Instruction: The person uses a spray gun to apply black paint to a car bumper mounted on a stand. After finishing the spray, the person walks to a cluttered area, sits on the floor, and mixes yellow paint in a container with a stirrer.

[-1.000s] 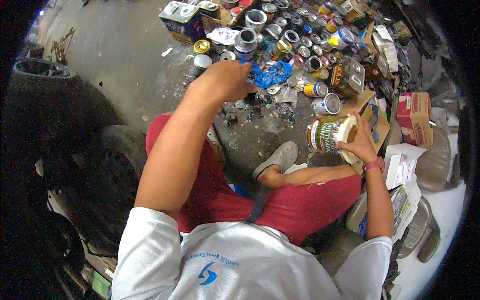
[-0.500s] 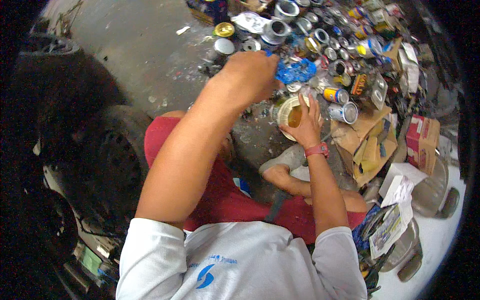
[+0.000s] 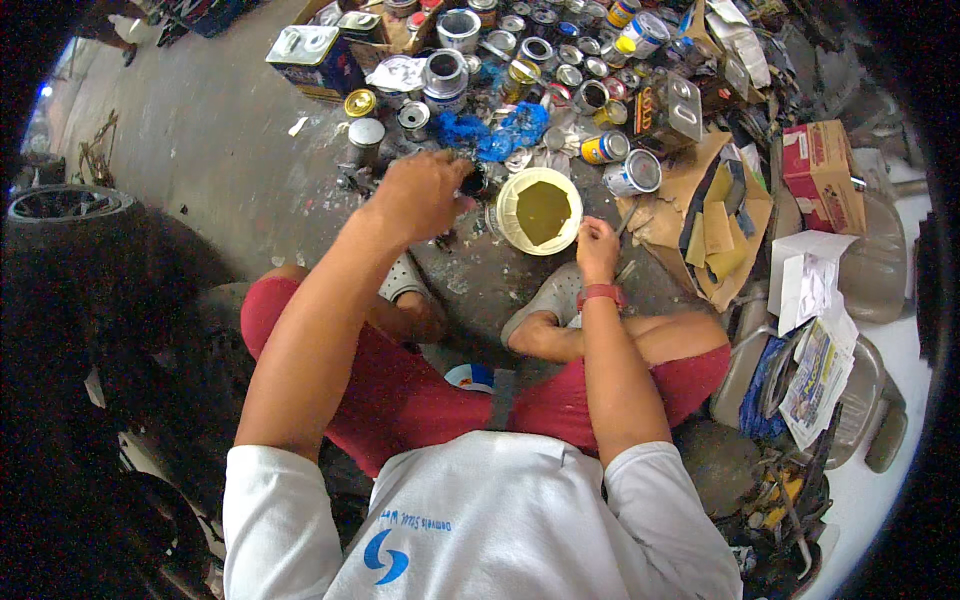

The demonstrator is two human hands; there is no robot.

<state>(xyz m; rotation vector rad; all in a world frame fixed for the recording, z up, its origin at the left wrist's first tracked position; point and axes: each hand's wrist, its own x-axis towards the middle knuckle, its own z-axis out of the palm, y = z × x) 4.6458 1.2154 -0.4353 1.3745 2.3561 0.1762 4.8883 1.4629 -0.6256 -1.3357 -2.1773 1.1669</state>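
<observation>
A cream plastic tub [image 3: 507, 212] with olive-yellow liquid [image 3: 544, 211] inside stands upright on the floor between my feet and the cans. At its right side is my right hand [image 3: 598, 248], its fingers curled together and the thumb side against the rim. My left hand [image 3: 425, 195] hovers left of the tub, back of the hand up and fingers bent. A dark shape [image 3: 475, 180] shows at its fingertips; I cannot make out what it is. Just beyond lies crumpled blue plastic [image 3: 510, 130].
Many open paint cans [image 3: 445, 75] crowd the floor ahead. A lying can [image 3: 632, 173] and flattened cardboard [image 3: 700, 265] are to the right, with a red-and-brown box [image 3: 822, 175] farther out. A tire [image 3: 75, 205] lies at left.
My right hand has gone from across the tub's top to its right side, uncovering the liquid. My left hand has drawn back from the blue plastic. The view has shifted too.
</observation>
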